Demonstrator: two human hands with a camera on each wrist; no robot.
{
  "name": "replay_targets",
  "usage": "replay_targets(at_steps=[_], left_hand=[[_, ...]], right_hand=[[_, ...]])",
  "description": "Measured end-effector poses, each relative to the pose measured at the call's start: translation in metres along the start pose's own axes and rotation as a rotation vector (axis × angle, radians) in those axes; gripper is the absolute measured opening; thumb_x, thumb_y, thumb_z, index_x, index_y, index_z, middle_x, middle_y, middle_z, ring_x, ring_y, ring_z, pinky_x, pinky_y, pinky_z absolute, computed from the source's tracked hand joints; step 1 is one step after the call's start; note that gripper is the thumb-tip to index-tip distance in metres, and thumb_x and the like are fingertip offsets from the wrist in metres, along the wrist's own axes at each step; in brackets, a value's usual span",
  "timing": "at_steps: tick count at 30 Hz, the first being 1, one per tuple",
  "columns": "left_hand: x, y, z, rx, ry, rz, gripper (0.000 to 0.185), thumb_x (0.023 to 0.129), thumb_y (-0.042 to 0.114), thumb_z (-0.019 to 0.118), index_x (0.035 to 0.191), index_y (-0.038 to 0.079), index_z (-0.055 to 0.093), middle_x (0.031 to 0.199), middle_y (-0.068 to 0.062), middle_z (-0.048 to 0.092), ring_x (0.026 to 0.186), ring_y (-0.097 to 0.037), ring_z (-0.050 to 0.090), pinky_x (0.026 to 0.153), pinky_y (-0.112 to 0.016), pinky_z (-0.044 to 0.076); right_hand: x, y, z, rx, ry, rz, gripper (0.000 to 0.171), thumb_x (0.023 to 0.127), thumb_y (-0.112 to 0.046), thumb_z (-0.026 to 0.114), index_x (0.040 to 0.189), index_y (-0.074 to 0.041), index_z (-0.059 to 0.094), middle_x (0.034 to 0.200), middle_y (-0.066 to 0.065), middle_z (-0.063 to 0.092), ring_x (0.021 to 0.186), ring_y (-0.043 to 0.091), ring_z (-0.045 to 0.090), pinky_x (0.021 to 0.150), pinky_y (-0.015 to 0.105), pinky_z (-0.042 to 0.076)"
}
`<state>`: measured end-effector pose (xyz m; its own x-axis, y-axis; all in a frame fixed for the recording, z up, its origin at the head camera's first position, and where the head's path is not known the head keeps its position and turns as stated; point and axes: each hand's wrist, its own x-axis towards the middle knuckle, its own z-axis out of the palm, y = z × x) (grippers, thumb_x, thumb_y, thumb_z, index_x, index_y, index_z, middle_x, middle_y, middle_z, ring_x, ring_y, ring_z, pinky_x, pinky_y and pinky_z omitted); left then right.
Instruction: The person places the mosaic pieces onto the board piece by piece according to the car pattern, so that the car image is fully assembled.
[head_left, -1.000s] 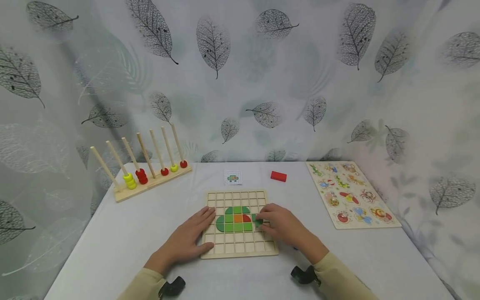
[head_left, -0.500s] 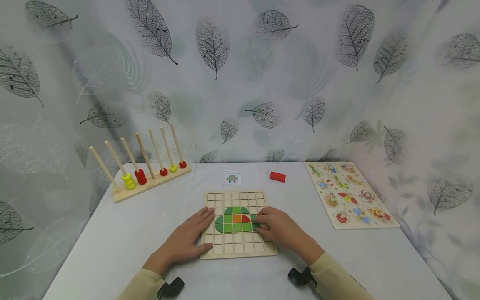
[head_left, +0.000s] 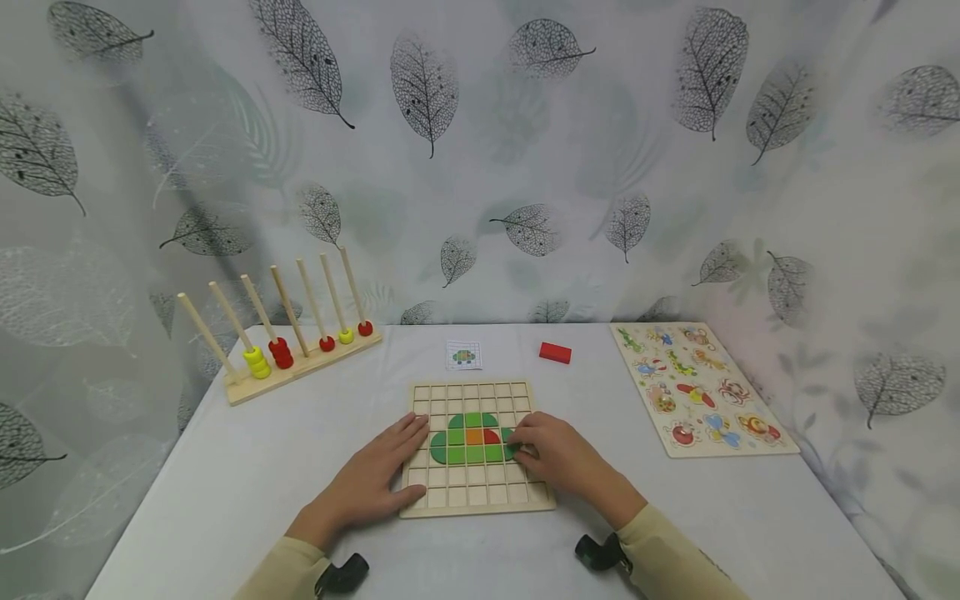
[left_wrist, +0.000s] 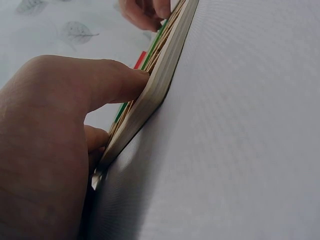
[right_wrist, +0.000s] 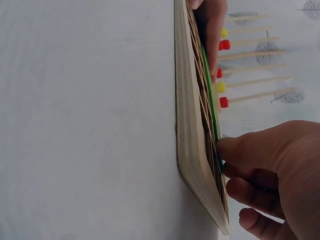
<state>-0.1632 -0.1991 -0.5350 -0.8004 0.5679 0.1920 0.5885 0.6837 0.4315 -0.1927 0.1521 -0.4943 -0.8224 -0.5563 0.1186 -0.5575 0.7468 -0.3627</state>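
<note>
1. The left hand (head_left: 372,481) lies flat, fingers straight, on the grid board's (head_left: 477,500) left edge, near the table's (head_left: 225,492) front edge.
2. The right hand (head_left: 558,457) pinches a green tile (head_left: 513,447) at the right end of the tile pattern (head_left: 468,441) in the board.

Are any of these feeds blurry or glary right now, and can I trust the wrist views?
Head view: even light, no glare, slight wide-angle bending at the edges; grid board sharp. Left wrist view: left hand fills the near frame, soft. Right wrist view: board edge-on, right hand close, pegs behind slightly soft.
</note>
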Motion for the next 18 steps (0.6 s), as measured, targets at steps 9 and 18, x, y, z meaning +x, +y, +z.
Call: replay_targets(at_steps=[9, 18], left_hand=[[-0.001, -0.001, -0.001, -0.002, -0.004, -0.001, 0.088, 0.100, 0.056, 0.065, 0.168, 0.007, 0.041, 0.176, -0.003, 0.032, 0.164, -0.026, 0.023, 0.126, -0.056, 0.032], [0.000, -0.002, 0.001, 0.001, 0.001, 0.011, 0.088, 0.100, 0.057, 0.065, 0.168, 0.006, 0.041, 0.176, -0.003, 0.032, 0.164, -0.026, 0.023, 0.126, -0.056, 0.032]], right_hand=[[0.000, -0.001, 0.000, 0.009, 0.011, -0.015, 0.016, 0.091, -0.014, 0.090, 0.105, -0.017, 0.084, 0.102, -0.010, 0.069, 0.098, 0.009, 0.063, 0.085, 0.031, 0.060], [-0.006, 0.002, -0.033, 0.018, 0.059, 0.074, 0.020, 0.091, -0.013, 0.089, 0.110, -0.016, 0.083, 0.112, -0.005, 0.072, 0.101, 0.014, 0.067, 0.090, 0.037, 0.061]])
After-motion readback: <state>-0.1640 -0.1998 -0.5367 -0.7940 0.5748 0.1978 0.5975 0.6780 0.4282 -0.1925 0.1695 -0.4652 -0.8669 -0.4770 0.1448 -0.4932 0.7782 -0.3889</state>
